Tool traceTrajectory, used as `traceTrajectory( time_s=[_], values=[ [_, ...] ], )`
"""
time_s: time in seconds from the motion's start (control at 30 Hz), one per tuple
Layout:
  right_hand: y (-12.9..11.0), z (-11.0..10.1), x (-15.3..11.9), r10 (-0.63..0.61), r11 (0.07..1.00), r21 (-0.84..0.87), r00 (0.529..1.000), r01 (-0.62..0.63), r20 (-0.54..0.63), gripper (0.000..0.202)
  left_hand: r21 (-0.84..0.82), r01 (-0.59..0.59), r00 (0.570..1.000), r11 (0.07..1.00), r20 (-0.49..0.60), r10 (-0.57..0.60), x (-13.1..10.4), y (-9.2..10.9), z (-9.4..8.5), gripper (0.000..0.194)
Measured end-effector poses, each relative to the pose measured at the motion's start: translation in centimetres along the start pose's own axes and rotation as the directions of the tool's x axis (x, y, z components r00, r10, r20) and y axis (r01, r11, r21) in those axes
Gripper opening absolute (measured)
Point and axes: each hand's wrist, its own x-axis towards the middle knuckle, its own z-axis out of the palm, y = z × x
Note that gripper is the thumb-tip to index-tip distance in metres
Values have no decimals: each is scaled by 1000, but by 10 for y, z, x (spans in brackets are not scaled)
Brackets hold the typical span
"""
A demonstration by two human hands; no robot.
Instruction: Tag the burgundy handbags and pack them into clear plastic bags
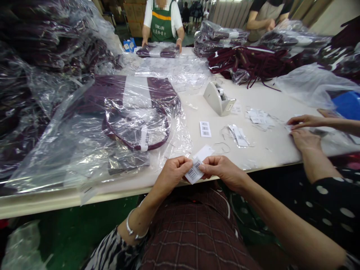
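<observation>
Between my two hands, at the table's front edge, is a white hang tag [204,152] with a barcode sticker [192,173] at its lower end. My left hand [174,171] pinches the left side of the tag between thumb and fingers. From the other side my right hand [222,170] grips it, the thumb on the sticker. Just beyond lies a small sheet of barcode stickers [205,129]. To its right is a pile of tags with strings [239,135]. A maroon bag in clear plastic [137,92] lies to the left of my hands.
A tape dispenser [218,98] stands mid-table, with more tags [260,118] to its right. Wrapped bags are stacked high at left [56,37]. Maroon straps [247,62] lie at the back. A co-worker's hands [306,131] are close on my right; two people work across the table.
</observation>
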Motion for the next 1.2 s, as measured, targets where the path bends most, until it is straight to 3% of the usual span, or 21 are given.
traceTrajectory(
  time_s=[0.43,0.63,1.2],
  values=[
    [2,0,5,12,1000,8,997,-13,79,42,4,-1,999,1000,-34,1,3,-3,-3,35],
    [0,-5,6,14,996,86,999,-17,35,38,16,-11,998,1000,-57,12,4,-6,-5,34],
    [-9,-2,6,-3,999,-32,997,0,-81,31,-26,-56,998,998,-43,55,3,-9,-7,43]
  ],
)
